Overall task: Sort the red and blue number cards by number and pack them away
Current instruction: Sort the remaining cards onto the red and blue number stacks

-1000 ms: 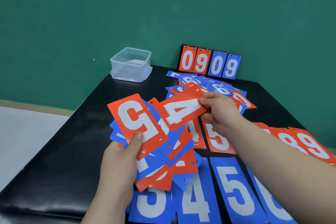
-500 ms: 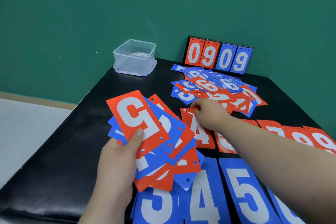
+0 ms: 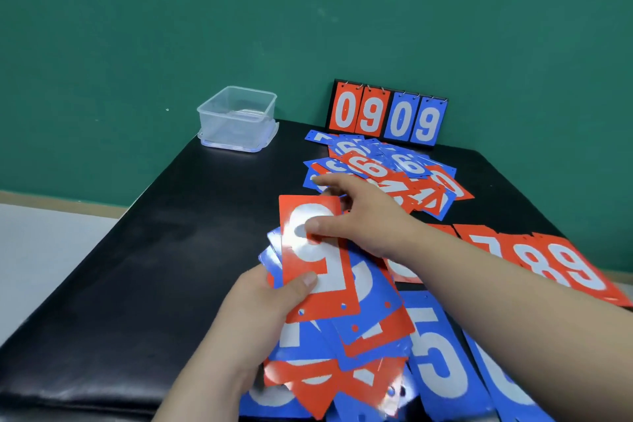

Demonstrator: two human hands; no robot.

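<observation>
My left hand [image 3: 263, 305] grips a fanned stack of red and blue number cards [image 3: 356, 336], thumb pressed on the top card, a red 5 [image 3: 317, 257]. My right hand [image 3: 359, 216] has come over that card: its thumb lies on the white numeral and its fingers curl behind the card's far edge, pinching it. Sorted cards lie face up on the black table [image 3: 171, 250]: red 7, 8, 9 [image 3: 555, 264] at the right, blue 5 [image 3: 442, 363] at the near right. A loose pile of mixed cards [image 3: 387, 168] lies further back.
A clear plastic box [image 3: 238, 118] stands on its lid at the table's far left corner. A flip scoreboard [image 3: 387, 115] reading 09 09 leans against the green wall. The table's left half is bare black surface, with a pale floor beyond its left edge.
My right hand set a red 4 down on the table, then came back to the stack and took hold of the red 5. The stack in my left hand turned more upright.
</observation>
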